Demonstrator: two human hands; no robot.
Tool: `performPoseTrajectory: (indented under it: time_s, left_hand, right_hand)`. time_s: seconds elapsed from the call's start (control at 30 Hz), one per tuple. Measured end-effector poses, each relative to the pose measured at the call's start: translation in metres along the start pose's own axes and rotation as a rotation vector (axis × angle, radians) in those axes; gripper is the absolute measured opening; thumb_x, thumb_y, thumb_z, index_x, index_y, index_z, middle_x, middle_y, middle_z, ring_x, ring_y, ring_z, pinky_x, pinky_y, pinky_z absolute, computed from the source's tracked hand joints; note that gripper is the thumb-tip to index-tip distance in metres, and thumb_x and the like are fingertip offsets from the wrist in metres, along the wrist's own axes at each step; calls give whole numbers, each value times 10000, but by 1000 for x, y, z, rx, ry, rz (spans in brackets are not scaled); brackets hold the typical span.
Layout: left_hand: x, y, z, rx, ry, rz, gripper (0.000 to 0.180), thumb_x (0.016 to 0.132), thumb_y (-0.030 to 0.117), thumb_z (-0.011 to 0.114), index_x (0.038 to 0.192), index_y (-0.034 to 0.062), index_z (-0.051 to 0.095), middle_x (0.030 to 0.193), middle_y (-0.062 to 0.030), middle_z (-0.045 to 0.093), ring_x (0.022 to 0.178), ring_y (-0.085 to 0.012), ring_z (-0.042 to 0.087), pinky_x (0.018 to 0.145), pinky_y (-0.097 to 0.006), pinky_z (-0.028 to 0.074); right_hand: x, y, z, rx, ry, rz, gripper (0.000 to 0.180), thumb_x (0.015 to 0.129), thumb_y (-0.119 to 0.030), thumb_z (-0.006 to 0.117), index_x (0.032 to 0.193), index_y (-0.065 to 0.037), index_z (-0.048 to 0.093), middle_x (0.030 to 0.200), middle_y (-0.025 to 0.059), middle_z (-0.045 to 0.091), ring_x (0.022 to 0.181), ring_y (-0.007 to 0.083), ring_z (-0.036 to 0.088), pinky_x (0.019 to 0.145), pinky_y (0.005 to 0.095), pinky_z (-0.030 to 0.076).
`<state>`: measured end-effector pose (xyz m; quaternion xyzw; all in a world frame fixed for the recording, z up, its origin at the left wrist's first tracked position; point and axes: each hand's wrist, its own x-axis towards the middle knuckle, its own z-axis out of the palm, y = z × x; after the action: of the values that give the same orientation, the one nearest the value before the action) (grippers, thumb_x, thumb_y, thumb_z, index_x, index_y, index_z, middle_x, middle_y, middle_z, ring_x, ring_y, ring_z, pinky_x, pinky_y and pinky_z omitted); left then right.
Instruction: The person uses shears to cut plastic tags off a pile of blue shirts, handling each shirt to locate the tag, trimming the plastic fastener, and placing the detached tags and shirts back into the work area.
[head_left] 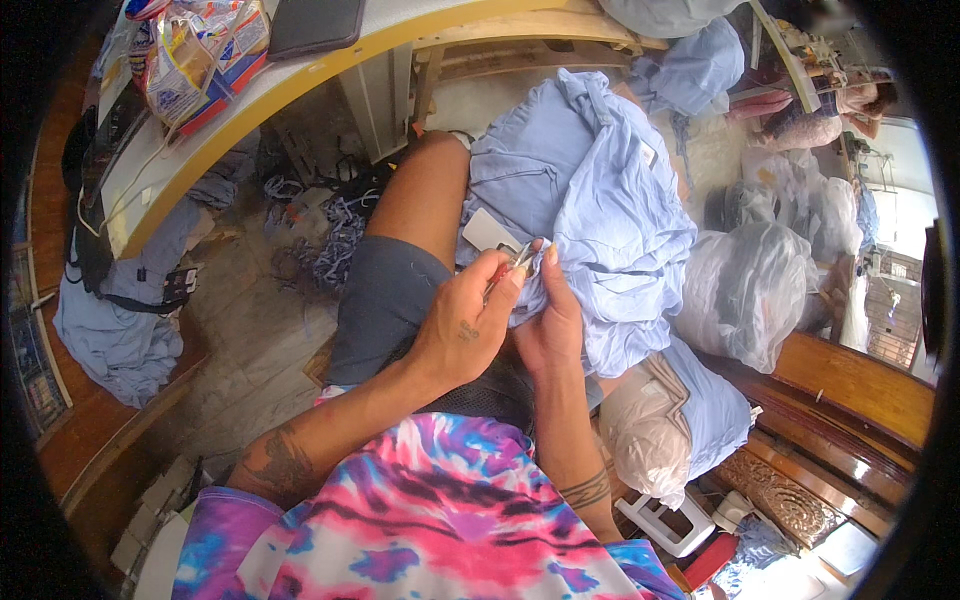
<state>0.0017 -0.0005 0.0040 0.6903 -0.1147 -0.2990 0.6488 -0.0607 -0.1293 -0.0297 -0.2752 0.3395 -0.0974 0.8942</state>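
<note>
A light blue garment (620, 230) of thin woven cloth, with seams and folds, lies bunched across my lap and thigh. My left hand (468, 315) is closed, its thumb and fingers pinching a small red-handled metal tool (499, 280). The tool's thin metal tip meets the cloth at the garment's near left edge, but its exact kind is partly hidden by my fingers. Close beside it, my right hand (552, 325) grips a fold of the same edge, thumb pointing up. A white card-like tag (490, 232) sits on the garment just beyond my left fingers.
A curved yellow-edged table (320, 62) at upper left bears a colourful plastic packet (200, 62) and a dark flat device (316, 24). Fabric scraps (345, 235) litter the floor. Plastic-wrapped bundles (745, 295) and a wrapped clothes stack (650, 425) stand at right. Another person (800, 120) sits far right.
</note>
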Motion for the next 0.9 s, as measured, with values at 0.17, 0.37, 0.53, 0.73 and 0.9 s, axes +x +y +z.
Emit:
performPoseTrajectory:
  time_s: [0.17, 0.37, 0.53, 0.73, 0.9]
  left_hand:
    - [0, -2, 1, -27, 61, 43, 301, 1065, 266, 558, 1071, -24, 638, 754, -55, 587, 713, -103, 526, 635, -318, 444]
    - [1, 3, -4, 39, 11, 4, 301, 1060, 269, 567, 1037, -22, 640, 750, -50, 581, 707, -109, 521, 633, -319, 441]
    - [0, 4, -2, 29, 27, 21, 310, 1060, 278, 567, 1011, -22, 631, 738, -51, 568, 699, -108, 511, 621, -325, 429]
    - [1, 4, -4, 55, 2, 16, 323, 1059, 291, 567, 1019, -23, 632, 740, -73, 579, 697, -123, 526, 628, -332, 437]
    - [0, 2, -4, 36, 17, 11, 319, 1057, 289, 567, 1029, -21, 635, 750, -96, 593, 705, -140, 550, 639, -343, 449]
  right_hand:
    - [1, 0, -1, -27, -19, -17, 340, 1025, -308, 679, 1212, -24, 664, 1092, 53, 702, 1015, 163, 663, 946, 333, 521]
    - [-1, 2, 0, -44, 8, -15, 302, 1048, -307, 636, 1210, -53, 663, 1094, 47, 700, 1009, 172, 663, 930, 345, 519]
    - [-2, 0, 4, -65, 18, -12, 292, 1055, -308, 624, 1202, -58, 662, 1083, 43, 696, 992, 171, 658, 920, 348, 517]
    - [-3, 0, 5, -89, 34, -21, 282, 1050, -299, 634, 1188, -56, 672, 1075, 41, 701, 994, 167, 660, 926, 345, 516]
    - [-3, 1, 5, -96, 36, -39, 287, 1045, -292, 644, 1192, -48, 675, 1088, 43, 706, 1005, 165, 661, 936, 341, 516]
